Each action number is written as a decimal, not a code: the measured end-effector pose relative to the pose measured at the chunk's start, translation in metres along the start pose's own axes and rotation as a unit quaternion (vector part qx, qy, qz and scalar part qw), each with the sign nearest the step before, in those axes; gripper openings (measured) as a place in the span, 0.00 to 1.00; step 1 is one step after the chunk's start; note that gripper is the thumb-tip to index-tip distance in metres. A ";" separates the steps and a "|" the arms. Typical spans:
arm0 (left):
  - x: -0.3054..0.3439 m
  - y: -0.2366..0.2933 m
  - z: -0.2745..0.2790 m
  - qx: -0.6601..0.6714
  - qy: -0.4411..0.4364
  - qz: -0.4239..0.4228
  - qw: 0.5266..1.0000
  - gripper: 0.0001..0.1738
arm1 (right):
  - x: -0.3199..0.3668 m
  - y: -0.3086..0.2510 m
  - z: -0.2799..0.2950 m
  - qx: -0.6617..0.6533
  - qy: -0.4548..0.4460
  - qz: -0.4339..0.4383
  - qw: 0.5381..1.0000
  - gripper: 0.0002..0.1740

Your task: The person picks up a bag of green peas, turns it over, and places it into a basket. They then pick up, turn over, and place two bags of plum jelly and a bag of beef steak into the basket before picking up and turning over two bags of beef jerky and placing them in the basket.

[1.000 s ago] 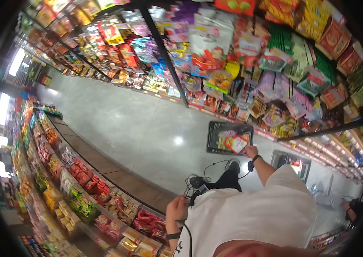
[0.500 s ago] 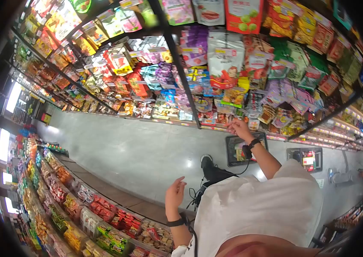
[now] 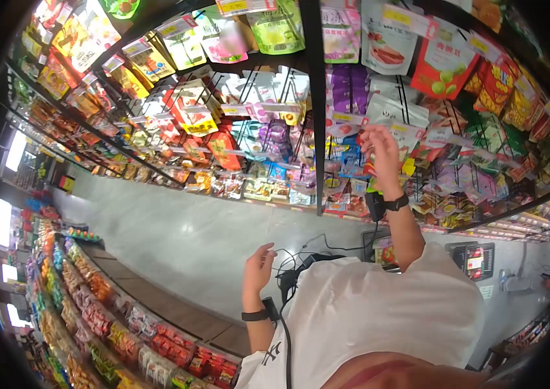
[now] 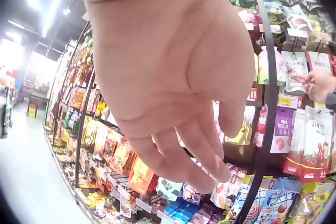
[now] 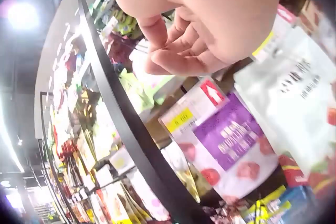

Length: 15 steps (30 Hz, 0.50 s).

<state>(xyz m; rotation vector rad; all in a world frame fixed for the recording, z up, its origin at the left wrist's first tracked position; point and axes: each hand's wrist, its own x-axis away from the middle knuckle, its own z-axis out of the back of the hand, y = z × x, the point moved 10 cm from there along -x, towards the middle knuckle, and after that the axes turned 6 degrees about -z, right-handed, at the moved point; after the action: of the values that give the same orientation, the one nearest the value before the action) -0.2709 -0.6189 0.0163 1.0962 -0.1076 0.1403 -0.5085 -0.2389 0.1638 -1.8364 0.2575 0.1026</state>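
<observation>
Raised from above the nearer black plastic basket (image 3: 367,249) half a second ago, the person's right hand (image 3: 382,152) is now up in front of hanging packets on the black metal rack (image 3: 314,110). Its fingers are loosely bent and grasp nothing visible; whether a fingertip touches a packet cannot be told. Just beside and below it in the right wrist view hang a purple-and-white pouch with pink-red fruit pictures (image 5: 236,140), a white pouch with dark lettering (image 5: 299,92) and a white price card with a yellow patch (image 5: 194,109). Above it in the head view is a red pouch picturing green balls (image 3: 443,65). The left hand (image 3: 258,272) is lower, well apart from the right, released, with its fingers relaxed and slightly bent. Beyond the right forearm, the nearer basket sits on the grey floor (image 3: 158,220), partly hidden; another black basket (image 3: 487,259) stands farther right. Low rows of wrapped goods (image 3: 171,343) lie behind the left hand.
</observation>
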 end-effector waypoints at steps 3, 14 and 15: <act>-0.041 -0.014 0.002 0.057 -0.044 -0.013 0.997 0.19 | -0.042 -0.043 -0.011 0.039 0.021 0.062 0.997 0.14; -0.195 -0.025 0.114 0.006 -0.115 -0.109 0.987 0.19 | -0.152 -0.065 -0.041 0.148 0.142 0.087 0.975 0.26; -0.206 -0.027 0.127 0.002 -0.106 -0.117 0.987 0.19 | -0.162 -0.054 -0.036 0.169 0.159 0.101 0.968 0.22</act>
<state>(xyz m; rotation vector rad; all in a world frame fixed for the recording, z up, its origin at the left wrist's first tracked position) -0.4714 -0.7565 0.0176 1.1165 -0.1685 -0.1872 -0.6562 -0.2399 0.2576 -1.4774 0.6477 -0.0927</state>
